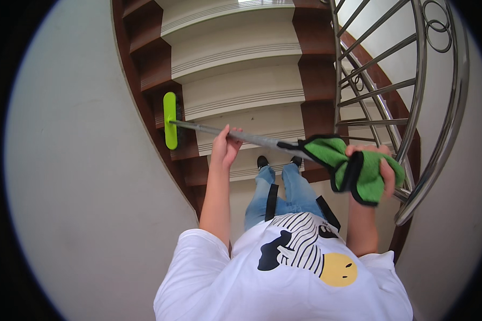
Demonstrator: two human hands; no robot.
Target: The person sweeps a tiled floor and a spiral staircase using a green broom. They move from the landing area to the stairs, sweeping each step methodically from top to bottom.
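A broom with a lime-green head (170,120) and a grey pole (257,139) stretches across in front of me. Its head hovers over or rests at the left side of the stairs; contact cannot be made out. My left hand (226,147) holds the pole around its middle, fingers curled about it. My right hand (379,168) grasps a green cloth (369,176) with black edging, bunched at the pole's upper end. The cloth hides that end, so whether the hand also grips the pole beneath is not visible.
Cream stair treads (241,60) with brown sides descend ahead. On the right runs a stainless steel railing (417,80) with a curved handrail (458,100). A pale wall (84,160) borders the left. My black shoes (262,161) stand on a tread.
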